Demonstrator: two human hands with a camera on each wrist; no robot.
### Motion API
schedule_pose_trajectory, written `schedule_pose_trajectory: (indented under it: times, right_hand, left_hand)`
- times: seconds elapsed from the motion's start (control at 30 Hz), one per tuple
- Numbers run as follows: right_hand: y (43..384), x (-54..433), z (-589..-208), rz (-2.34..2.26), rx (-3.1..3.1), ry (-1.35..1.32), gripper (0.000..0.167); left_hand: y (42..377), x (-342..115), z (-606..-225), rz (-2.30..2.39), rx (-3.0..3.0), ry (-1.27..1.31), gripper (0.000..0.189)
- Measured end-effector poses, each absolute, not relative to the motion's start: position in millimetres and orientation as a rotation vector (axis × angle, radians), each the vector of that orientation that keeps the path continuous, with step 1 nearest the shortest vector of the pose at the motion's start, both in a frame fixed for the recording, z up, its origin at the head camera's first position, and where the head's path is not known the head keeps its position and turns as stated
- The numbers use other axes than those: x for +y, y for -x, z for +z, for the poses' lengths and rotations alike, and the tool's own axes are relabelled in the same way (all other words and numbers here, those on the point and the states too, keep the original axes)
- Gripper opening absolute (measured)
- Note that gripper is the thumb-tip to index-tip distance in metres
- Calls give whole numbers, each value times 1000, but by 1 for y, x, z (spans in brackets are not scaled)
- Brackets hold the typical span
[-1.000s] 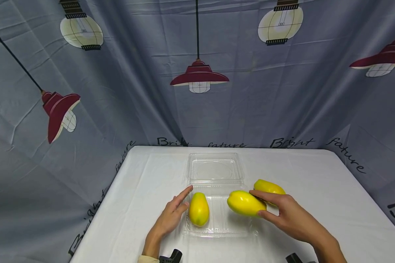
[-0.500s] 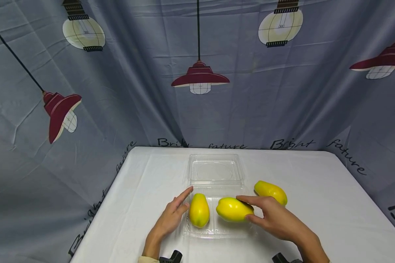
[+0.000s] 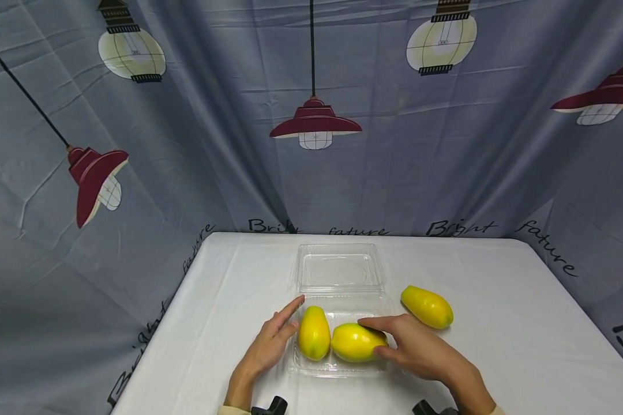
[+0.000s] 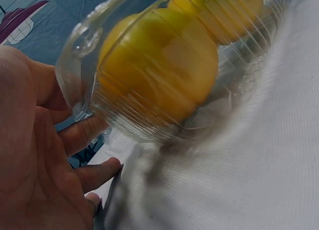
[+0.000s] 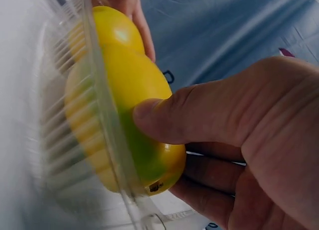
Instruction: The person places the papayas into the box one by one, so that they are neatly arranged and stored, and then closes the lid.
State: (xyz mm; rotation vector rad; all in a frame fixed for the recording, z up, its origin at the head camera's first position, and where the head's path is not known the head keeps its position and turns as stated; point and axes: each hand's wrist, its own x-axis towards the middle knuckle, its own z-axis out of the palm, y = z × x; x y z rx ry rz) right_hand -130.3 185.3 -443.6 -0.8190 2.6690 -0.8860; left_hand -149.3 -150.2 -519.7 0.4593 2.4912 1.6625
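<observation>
A clear plastic clamshell box point(image 3: 340, 370) lies unfolded on the white table, its lid point(image 3: 337, 270) flat toward the back. One yellow papaya point(image 3: 314, 334) sits lengthwise in the left part of the tray. My right hand point(image 3: 417, 344) holds a second papaya point(image 3: 354, 344), with greenish patches, crosswise inside the tray's right part. Its thumb presses the near side in the right wrist view, and its tip meets the first papaya. At the tray's left wall, my left hand point(image 3: 270, 340) rests with extended fingers point(image 4: 82, 133) against the clear plastic.
A third papaya point(image 3: 427, 307) lies on the white tablecloth point(image 3: 498, 334), right of the box and behind my right hand. A grey curtain point(image 3: 384, 178) with printed lamps hangs behind and around the table. Dark wrist mounts point(image 3: 271, 405) show at the bottom.
My right hand has carried the second papaya left and down into the tray, up to the first one. The third papaya has come into fuller view. My left hand stays in place.
</observation>
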Motion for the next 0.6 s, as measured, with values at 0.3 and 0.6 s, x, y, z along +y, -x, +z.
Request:
schedule_pose_trajectory:
  times: [0.3, 0.6]
  right_hand:
    - [130, 179, -453, -880, 2651, 836, 52]
    - [131, 176, -454, -860, 2678, 793, 53]
  left_hand:
    - [148, -150, -520, 1667, 2478, -464, 57]
    - [149, -150, -519, 1673, 2476, -460, 56]
